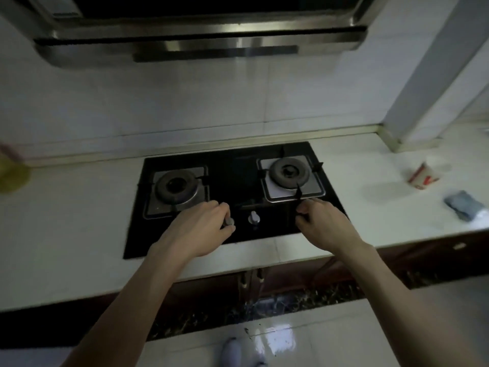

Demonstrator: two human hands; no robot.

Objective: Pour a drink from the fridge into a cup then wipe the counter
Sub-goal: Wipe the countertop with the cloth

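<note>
A red-and-white paper cup stands on the white counter at the right, with a wet-looking patch just in front of it. A blue-grey cloth lies near the counter's right front edge. A blurred yellowish bottle is at the far left. My left hand pinches the left knob of the black gas hob. My right hand hovers over the hob's front right corner, fingers loosely curled, nothing seen in them.
A second knob sits between my hands. Two burners are unlit. A steel range hood hangs overhead. A tiled pillar closes off the back right. Dark cabinet doors run below the counter.
</note>
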